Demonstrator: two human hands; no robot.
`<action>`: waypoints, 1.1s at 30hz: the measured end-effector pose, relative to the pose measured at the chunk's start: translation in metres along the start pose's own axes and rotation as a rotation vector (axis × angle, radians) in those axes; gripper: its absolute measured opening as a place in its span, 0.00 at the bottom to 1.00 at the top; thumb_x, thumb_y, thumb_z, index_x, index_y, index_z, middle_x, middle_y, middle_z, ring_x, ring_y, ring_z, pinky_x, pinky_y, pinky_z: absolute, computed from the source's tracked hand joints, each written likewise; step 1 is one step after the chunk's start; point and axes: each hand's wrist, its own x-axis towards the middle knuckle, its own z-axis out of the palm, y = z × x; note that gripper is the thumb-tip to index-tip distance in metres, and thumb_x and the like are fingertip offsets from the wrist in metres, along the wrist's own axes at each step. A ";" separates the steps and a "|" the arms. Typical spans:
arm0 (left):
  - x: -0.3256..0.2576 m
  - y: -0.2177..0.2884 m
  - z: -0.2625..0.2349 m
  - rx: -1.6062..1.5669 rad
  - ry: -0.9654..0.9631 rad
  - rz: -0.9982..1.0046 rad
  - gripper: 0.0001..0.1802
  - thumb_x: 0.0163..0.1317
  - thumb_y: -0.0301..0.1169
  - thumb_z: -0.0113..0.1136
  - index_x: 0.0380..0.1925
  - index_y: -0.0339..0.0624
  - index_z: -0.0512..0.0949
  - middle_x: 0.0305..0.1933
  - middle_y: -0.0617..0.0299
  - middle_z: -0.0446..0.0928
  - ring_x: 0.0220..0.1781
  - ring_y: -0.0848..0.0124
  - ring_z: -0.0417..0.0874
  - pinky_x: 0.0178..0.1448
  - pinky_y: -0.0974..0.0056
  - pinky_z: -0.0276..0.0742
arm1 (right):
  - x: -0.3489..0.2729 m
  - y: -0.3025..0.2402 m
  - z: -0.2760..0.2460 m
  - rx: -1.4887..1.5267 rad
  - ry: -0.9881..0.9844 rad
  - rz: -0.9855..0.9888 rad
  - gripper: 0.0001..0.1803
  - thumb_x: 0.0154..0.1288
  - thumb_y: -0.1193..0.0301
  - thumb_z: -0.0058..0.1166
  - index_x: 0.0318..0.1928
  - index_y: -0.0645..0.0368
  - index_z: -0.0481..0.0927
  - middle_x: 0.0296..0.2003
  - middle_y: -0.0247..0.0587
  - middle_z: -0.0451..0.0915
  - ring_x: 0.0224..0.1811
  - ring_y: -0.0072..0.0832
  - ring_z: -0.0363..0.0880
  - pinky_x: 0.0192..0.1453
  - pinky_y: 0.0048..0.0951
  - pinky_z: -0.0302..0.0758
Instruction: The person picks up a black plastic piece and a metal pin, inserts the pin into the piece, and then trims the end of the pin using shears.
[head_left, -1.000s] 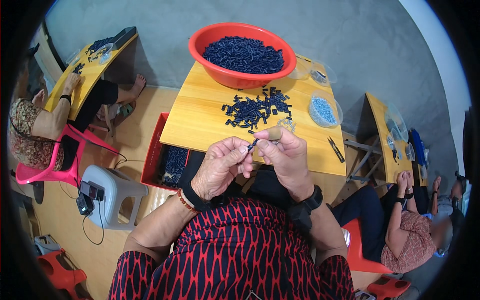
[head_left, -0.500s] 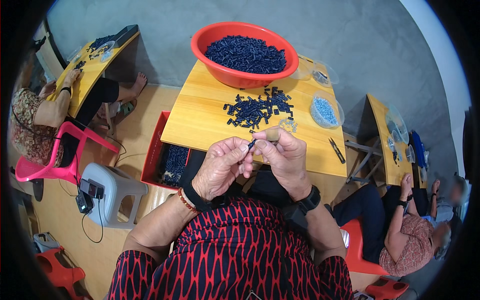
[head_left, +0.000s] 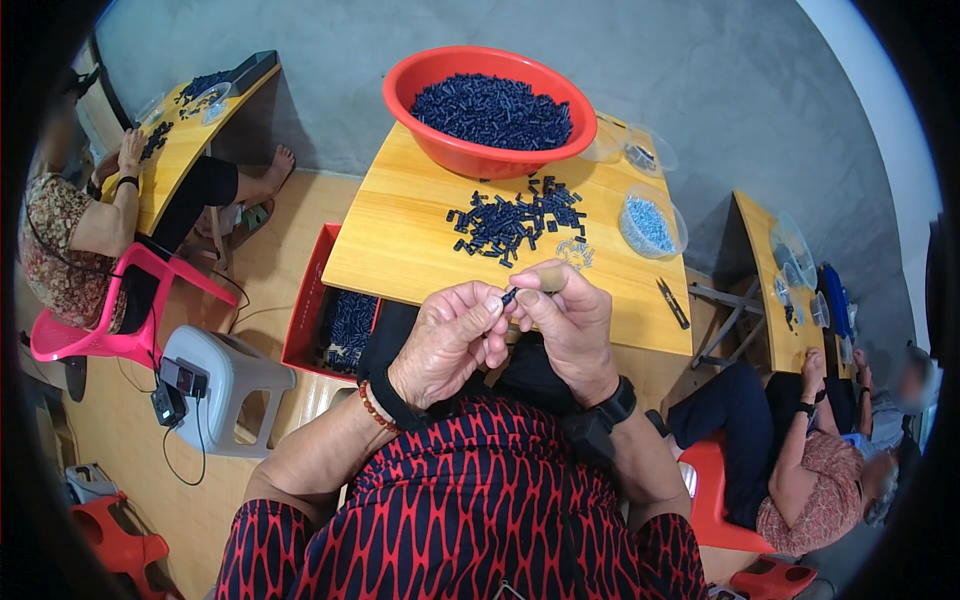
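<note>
Head view: both hands, left hand (head_left: 447,340) and right hand (head_left: 570,322), pinch one small dark piece (head_left: 509,296), mostly hidden by fingertips.

Even, bright daylight is spread across the scene, with only soft shadows cast under the wooden table (head_left: 420,240) beyond the fingers (head_left: 495,310). No glare is seen. Sharp focus is kept around the fingers; straight edges are bent and darkened toward the rim.
</note>
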 end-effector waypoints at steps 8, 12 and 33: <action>0.000 0.000 0.001 -0.003 -0.010 0.005 0.11 0.70 0.35 0.58 0.39 0.35 0.77 0.29 0.65 0.76 0.25 0.78 0.74 0.28 0.72 0.72 | 0.000 -0.002 0.003 0.012 0.010 0.002 0.07 0.68 0.80 0.55 0.45 0.62 0.81 0.33 0.32 0.80 0.33 0.15 0.78 0.33 0.16 0.74; 0.000 0.000 0.001 -0.023 -0.018 0.000 0.11 0.70 0.35 0.58 0.39 0.36 0.77 0.29 0.66 0.76 0.25 0.79 0.74 0.28 0.72 0.71 | 0.000 0.000 0.003 -0.025 -0.012 -0.038 0.07 0.67 0.81 0.56 0.44 0.62 0.81 0.35 0.33 0.79 0.33 0.15 0.78 0.32 0.16 0.74; -0.006 -0.007 0.007 0.206 0.073 0.126 0.08 0.70 0.33 0.58 0.39 0.39 0.76 0.30 0.64 0.77 0.25 0.79 0.75 0.27 0.74 0.71 | 0.002 -0.017 -0.007 -0.201 -0.176 -0.094 0.06 0.65 0.82 0.57 0.42 0.65 0.82 0.39 0.39 0.78 0.33 0.20 0.78 0.37 0.20 0.78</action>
